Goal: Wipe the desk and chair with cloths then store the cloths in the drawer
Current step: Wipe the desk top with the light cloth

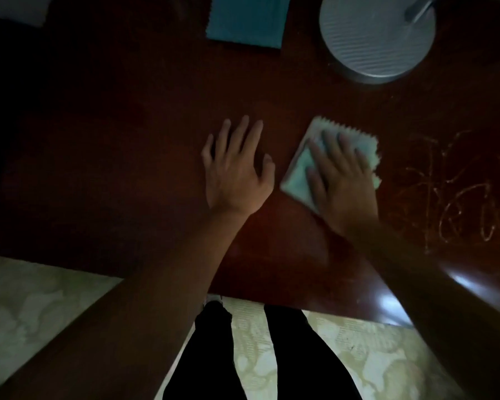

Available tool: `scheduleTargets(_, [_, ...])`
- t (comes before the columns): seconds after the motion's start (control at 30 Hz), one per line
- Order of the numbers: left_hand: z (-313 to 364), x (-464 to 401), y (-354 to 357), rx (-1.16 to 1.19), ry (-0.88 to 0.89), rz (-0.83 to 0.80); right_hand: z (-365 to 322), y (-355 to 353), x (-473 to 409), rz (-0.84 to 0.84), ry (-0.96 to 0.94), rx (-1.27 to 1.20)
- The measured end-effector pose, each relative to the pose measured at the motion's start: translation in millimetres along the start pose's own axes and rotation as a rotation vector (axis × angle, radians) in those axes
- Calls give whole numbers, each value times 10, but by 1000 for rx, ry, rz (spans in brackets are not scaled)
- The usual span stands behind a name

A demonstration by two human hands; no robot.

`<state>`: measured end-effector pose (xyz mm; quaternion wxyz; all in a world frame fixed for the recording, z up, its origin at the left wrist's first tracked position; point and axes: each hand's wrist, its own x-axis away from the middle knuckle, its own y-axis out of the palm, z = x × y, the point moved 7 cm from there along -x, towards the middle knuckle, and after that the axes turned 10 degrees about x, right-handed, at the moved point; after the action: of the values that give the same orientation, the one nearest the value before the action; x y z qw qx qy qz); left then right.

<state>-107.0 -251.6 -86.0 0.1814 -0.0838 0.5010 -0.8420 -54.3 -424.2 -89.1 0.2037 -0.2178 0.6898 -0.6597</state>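
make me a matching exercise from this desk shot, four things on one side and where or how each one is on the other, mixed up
Things:
1. left hand
2. pale cloth
3. teal cloth
4. round grey base

Places or states:
A. far right of the desk
B. under the flat right hand
C. fingers spread, on bare wood
D. lying untouched at the far edge, middle

Pairs: 1-C, 2-B, 3-D, 4-A

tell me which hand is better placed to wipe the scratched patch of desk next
Right. The right hand already presses the light cloth flat with straight fingers, beside the scratch marks. The left hand rests bare on the desk, farther away.
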Motion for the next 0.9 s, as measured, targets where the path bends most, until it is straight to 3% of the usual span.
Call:
scheduleTargets(0.1, [12,23,-7,67,62,-5,-247,36,98,9,157,35])
scheduleTargets(0.3, [87,253,33,176,256,-85,-1091,123,1506,-100,32,59])
scheduleTargets(0.37, [105,355,37,189,298,-103,-910,120,1296,-81,70,27])
scheduleTargets(0.5, [86,356,16,195,321,-97,-618,86,630,-34,412,10])
scheduleTargets(0.7, [107,380,28,220,334,-90,-1673,145,1554,-106,283,28])
scheduleTargets(0.8, [148,393,38,171,368,-104,-1373,162,1452,-107,200,31])
scheduleTargets(0.9, [167,388,31,151,379,-105,-621,99,988,-21,457,29])
